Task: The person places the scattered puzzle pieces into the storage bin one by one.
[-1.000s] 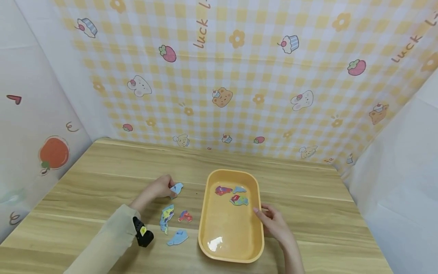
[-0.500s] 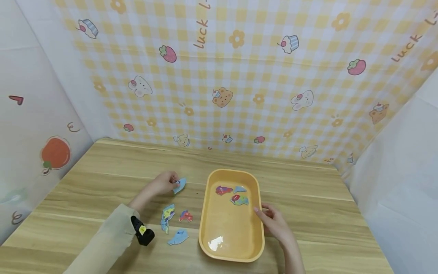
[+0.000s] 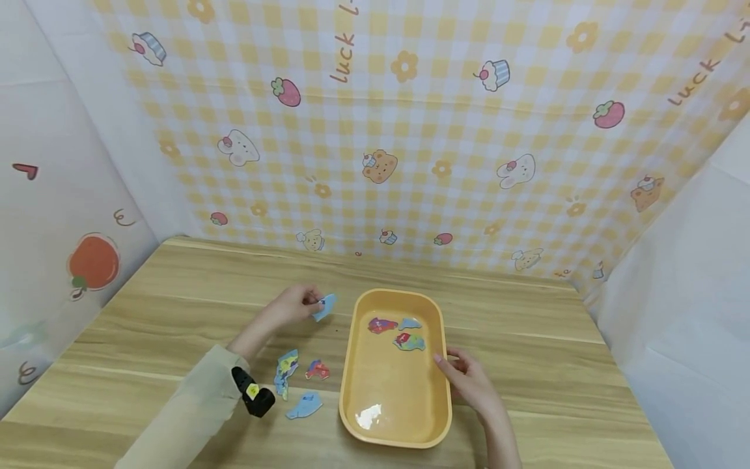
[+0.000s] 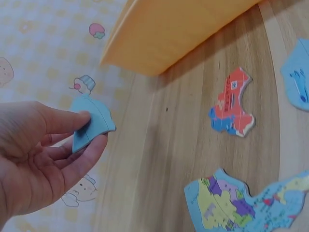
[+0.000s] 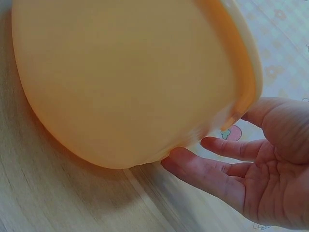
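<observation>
A light blue puzzle piece (image 3: 325, 307) is pinched between the thumb and fingers of my left hand (image 3: 293, 306), held above the table left of the yellow tray (image 3: 395, 397). In the left wrist view this blue piece (image 4: 99, 118) shows a thin dark line across its face, with the thumb on top. My right hand (image 3: 471, 384) grips the tray's right wall, thumb over the rim and fingers along the outside. The right wrist view shows those fingers (image 5: 207, 179) against the tray's outer side. Inside the tray lie a red-purple piece (image 3: 382, 326), a small blue piece (image 3: 411, 324) and a red-green piece (image 3: 409, 342).
Between my left forearm and the tray lie a yellow-blue map piece (image 3: 286, 372), a red piece (image 3: 317, 370) and another light blue piece (image 3: 305, 406). A black wrist camera (image 3: 254, 393) sits on the left sleeve. A checked cloth (image 3: 375, 117) hangs behind the wooden table (image 3: 527, 339).
My left hand has moved right and away from me with the blue piece, closer to the tray. The right hand and tray stay in place.
</observation>
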`<state>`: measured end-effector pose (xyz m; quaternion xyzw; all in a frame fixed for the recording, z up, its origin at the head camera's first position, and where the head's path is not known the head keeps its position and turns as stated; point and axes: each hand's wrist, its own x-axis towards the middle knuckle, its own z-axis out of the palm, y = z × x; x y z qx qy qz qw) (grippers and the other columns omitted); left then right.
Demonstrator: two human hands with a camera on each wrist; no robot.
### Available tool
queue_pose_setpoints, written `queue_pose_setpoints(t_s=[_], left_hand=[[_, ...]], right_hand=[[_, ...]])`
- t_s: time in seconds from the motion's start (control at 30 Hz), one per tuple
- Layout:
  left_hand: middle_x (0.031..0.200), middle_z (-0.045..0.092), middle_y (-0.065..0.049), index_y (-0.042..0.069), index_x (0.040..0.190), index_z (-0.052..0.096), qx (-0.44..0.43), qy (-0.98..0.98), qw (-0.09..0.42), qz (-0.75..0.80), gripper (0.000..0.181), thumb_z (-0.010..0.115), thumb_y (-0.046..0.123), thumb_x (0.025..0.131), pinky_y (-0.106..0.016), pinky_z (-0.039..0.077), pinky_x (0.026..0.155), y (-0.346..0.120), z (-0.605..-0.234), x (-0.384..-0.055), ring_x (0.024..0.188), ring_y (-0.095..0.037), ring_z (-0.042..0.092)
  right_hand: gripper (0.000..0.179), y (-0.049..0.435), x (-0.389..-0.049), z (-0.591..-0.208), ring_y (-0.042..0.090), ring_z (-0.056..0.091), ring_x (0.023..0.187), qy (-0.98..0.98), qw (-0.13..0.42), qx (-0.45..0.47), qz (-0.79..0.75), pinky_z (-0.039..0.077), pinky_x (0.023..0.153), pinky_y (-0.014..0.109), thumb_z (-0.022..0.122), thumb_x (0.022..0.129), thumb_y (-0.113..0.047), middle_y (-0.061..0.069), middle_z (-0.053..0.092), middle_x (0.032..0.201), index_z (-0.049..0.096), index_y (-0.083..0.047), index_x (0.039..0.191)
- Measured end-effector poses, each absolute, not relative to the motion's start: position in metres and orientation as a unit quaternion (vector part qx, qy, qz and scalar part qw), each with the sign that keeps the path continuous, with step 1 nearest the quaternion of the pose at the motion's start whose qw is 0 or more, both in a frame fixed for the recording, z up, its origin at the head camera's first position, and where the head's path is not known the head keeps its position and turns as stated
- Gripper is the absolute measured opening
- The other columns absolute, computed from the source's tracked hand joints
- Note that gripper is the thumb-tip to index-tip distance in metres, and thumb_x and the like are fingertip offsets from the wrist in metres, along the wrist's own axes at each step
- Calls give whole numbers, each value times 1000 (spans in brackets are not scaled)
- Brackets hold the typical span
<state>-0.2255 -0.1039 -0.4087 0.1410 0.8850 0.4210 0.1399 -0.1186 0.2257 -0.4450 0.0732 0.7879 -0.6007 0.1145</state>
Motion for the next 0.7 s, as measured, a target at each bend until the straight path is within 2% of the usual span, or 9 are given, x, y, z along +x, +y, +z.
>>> queue_pose_setpoints(t_s=[0.33, 0.5, 0.7], left_hand=[[88, 61, -18, -6, 98, 56, 207, 853, 125, 463, 14, 52, 5, 90, -41, 54, 73, -82, -399, -226, 77, -20, 61], [88, 62, -16, -5, 97, 58, 229, 851, 117, 458, 13, 54, 5, 89, -36, 54, 71, -68, -393, -227, 77, -18, 60], [85, 63, -12, -3, 94, 59, 272, 857, 109, 425, 10, 55, 5, 89, -23, 51, 67, -50, -392, -226, 76, -14, 59]], right_hand=[[53, 225, -120, -445, 23, 66, 77, 790, 117, 71, -597, 56, 62, 37, 56, 89, -28, 26, 59, 106, 43, 6, 127], [53, 225, -120, -445, 22, 66, 77, 794, 116, 68, -592, 56, 63, 37, 56, 90, -28, 25, 59, 105, 42, 7, 127], [54, 226, -119, -445, 23, 66, 76, 792, 120, 67, -595, 56, 63, 37, 56, 90, -29, 26, 59, 105, 42, 7, 128]])
